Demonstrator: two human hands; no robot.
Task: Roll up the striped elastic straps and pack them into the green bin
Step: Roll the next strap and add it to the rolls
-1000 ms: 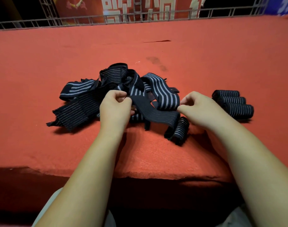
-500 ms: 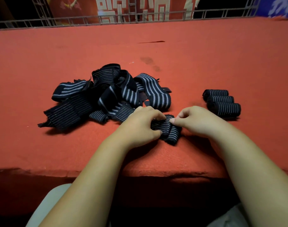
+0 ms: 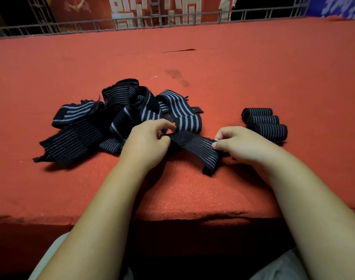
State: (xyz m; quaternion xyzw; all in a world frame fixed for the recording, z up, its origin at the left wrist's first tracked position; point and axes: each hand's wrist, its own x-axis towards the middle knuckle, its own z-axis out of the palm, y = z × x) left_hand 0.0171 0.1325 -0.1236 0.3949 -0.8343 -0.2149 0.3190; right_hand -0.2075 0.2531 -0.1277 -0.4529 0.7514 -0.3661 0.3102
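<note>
The left hand [image 3: 146, 142] and right hand [image 3: 239, 144] pinch the strap [image 3: 198, 147], pulled long again mid-frame, so it still needs rolling.

I work from one view only, the wide-angle head camera: it faces forward and down across the red table [image 3: 253, 63], sits close above the left hand [image 3: 146, 142] and right hand [image 3: 243, 144], and takes in the railing [image 3: 172, 22] at the far edge.

1. The left arm [image 3: 104, 199] and right arm [image 3: 305, 199] are thick and smooth, and are bare along their whole visible length.
2. The left hand [image 3: 146, 144] and right hand [image 3: 239, 144] are bare too.
3. Pale grey-beige cloth [image 3: 49, 257], likely clothing, shows at the near left under the arm.
4. A like patch [image 3: 281, 267] shows at the near right. Its cut is too dim to tell.
</note>
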